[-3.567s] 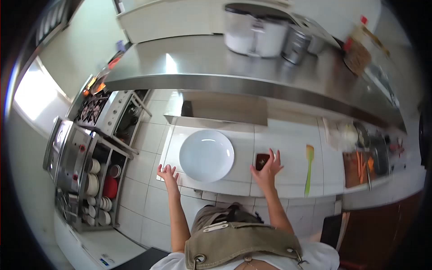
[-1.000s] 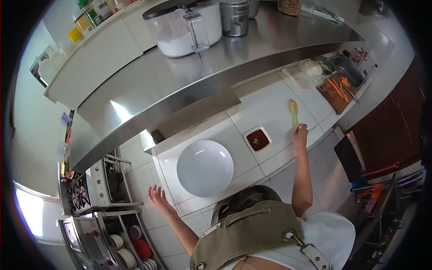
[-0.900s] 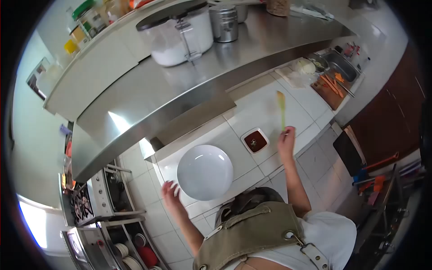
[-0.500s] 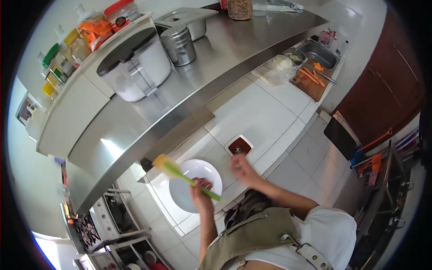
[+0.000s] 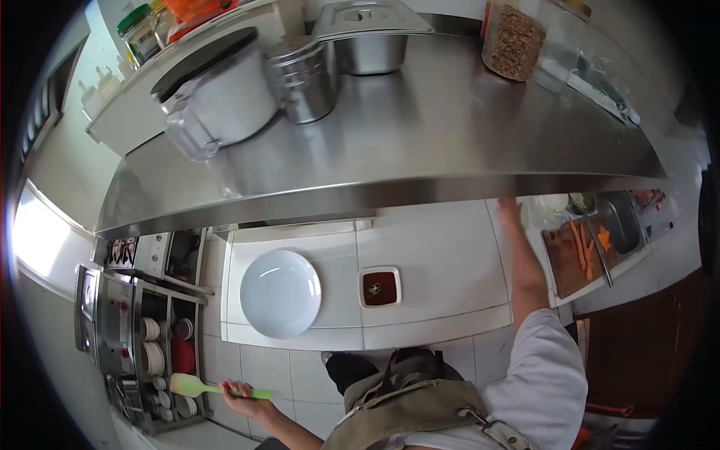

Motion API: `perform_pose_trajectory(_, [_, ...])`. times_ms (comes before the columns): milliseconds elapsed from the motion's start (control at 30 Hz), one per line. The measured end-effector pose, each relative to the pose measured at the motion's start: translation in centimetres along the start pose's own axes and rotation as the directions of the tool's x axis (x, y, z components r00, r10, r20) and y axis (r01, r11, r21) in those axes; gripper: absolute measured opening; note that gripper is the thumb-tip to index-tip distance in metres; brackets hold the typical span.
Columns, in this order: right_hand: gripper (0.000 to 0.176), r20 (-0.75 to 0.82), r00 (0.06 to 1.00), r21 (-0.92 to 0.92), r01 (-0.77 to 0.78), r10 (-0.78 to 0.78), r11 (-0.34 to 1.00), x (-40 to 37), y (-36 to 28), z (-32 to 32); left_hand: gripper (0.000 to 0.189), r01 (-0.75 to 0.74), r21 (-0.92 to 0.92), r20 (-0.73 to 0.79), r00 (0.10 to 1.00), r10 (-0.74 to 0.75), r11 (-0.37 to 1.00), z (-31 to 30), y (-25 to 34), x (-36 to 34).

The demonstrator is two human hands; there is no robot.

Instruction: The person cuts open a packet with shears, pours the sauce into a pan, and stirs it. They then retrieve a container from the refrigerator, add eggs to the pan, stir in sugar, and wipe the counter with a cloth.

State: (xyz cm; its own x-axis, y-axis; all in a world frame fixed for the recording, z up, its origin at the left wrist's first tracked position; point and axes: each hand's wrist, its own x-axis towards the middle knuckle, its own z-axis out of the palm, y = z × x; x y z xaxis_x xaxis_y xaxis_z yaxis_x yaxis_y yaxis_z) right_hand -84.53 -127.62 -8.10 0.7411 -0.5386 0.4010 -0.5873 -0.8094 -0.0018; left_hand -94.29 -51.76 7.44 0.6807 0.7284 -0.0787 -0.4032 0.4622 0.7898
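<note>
My left hand is closed around the green handle of a spatula with a pale yellowish blade, held out low at the left, away from the counter. My right hand stretches forward over the far right of the white tiled counter, close to the shelf's front edge. Its fingers are blurred and partly hidden there. A white round bowl rests on the counter. Beside it stands a small square white dish of dark red sauce with a small pale bit in the middle.
Above the counter runs a steel shelf with a lidded container, a steel shaker and a steel pan. At right, a cutting board holds carrots and a knife near a sink. Stacked dishes fill a left rack.
My left hand has carried the spatula from above the bowl out to the left. My right hand has gone from beside the sauce dish to the far right. The view has turned.
</note>
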Motion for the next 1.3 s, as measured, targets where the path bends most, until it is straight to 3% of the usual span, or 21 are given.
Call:
perform_pose_trajectory(33, [0.037,-0.065,0.994,0.112,0.099,-0.092,0.989,0.4,-2.6,0.7,0.016,0.033,0.060,-0.040,0.999,-0.030,0.998,0.0,0.2,-1.7])
perform_pose_trajectory(100, [0.034,0.217,0.970,0.571,-0.039,-0.106,0.820,0.9,-10.2,0.2,0.016,0.102,0.123,-0.041,0.994,-0.097,0.987,-1.5,0.0,-3.4])
perform_pose_trajectory(133, [0.030,0.191,0.970,0.417,0.056,-0.148,0.907,-1.1,-14.1,1.0,0.016,0.108,0.122,-0.038,0.994,-0.105,0.987,-0.7,-0.5,-4.4])
perform_pose_trajectory(167, [0.032,0.383,0.876,0.358,0.152,-0.293,0.921,-3.4,-18.0,-5.7,0.016,0.105,0.121,-0.045,0.994,-0.100,0.987,0.3,-0.6,-5.6])
perform_pose_trajectory(200, [0.035,0.020,0.884,0.432,0.414,-0.467,0.801,-7.2,-19.4,-8.3,0.017,0.098,0.127,-0.047,0.995,-0.093,0.987,0.9,-0.5,-6.2])
perform_pose_trajectory(267, [0.039,0.015,0.879,0.513,0.403,-0.477,0.758,-13.9,-18.9,-10.7,0.018,0.111,0.111,-0.009,0.994,-0.111,0.988,1.3,-0.9,-6.4])
perform_pose_trajectory(333, [0.043,0.187,0.839,0.472,0.380,-0.512,0.795,-17.6,-13.4,-14.3,0.015,0.128,0.068,0.051,0.990,-0.131,0.989,2.6,-1.0,-6.7])
perform_pose_trajectory(400, [0.048,0.191,0.955,0.284,0.169,-0.228,0.944,-18.7,-4.8,-11.4,0.015,0.145,0.077,0.082,0.985,-0.151,0.986,3.1,-0.9,-6.8])
perform_pose_trajectory(433, [0.049,0.343,0.936,0.102,0.047,-0.079,0.994,-17.1,-1.0,-12.4,0.014,0.155,0.079,0.094,0.982,-0.162,0.985,3.0,-0.8,-7.1])
perform_pose_trajectory(467, [0.050,0.161,0.984,0.078,-0.095,0.082,0.992,-16.2,2.5,-10.4,0.014,0.160,0.086,0.099,0.981,-0.168,0.983,2.9,-0.7,-7.4])
perform_pose_trajectory(500, [0.049,0.199,0.975,0.026,-0.108,0.100,0.994,-14.6,3.2,-10.2,0.015,0.162,0.100,0.088,0.981,-0.171,0.982,2.9,-0.8,-7.7])
perform_pose_trajectory(567, [0.048,0.158,0.986,0.050,-0.066,0.057,0.997,-12.4,-0.6,-9.1,0.016,0.211,0.086,0.120,0.968,-0.220,0.974,1.8,-1.0,-7.9])
perform_pose_trajectory(633, [0.047,0.133,0.982,0.179,0.108,-0.133,0.978,-14.6,-7.6,-11.2,0.016,0.241,0.060,0.139,0.959,-0.247,0.969,1.0,-1.2,-8.5])
perform_pose_trajectory(700, [0.046,0.131,0.937,0.361,0.258,-0.323,0.896,-20.8,-13.5,-14.5,0.015,0.273,0.026,0.185,0.944,-0.273,0.962,0.5,-1.2,-8.7])
perform_pose_trajectory(767, [0.048,0.104,0.895,0.473,0.339,-0.433,0.813,-27.5,-14.1,-17.8,0.015,0.282,0.036,0.180,0.942,-0.284,0.959,-0.3,-0.6,-9.5])
perform_pose_trajectory(833, [0.053,0.237,0.884,0.480,0.253,-0.402,0.840,-29.2,-10.6,-20.3,0.014,0.287,0.069,0.133,0.947,-0.294,0.956,-0.3,0.6,-10.6])
perform_pose_trajectory(967, [0.050,0.149,0.985,0.223,0.053,-0.088,0.973,-27.9,-4.5,-17.7,0.014,0.279,0.054,0.131,0.950,-0.284,0.959,-4.7,3.0,-10.9])
perform_pose_trajectory(1100, [0.049,0.121,0.966,0.257,0.191,-0.228,0.947,-29.6,-12.4,-18.4,0.014,0.245,0.047,0.077,0.966,-0.248,0.968,-8.4,5.3,-11.5])
perform_pose_trajectory(1200, [0.050,0.049,0.904,0.449,0.360,-0.425,0.818,-34.4,-19.8,-19.9,0.015,0.226,0.011,0.045,0.973,-0.226,0.974,-9.8,7.3,-12.1])
perform_pose_trajectory(1300, [0.048,-0.054,0.840,0.515,0.486,-0.540,0.706,-35.2,-22.9,-19.7,0.013,0.192,-0.006,0.045,0.980,-0.192,0.981,-11.0,9.3,-13.0])
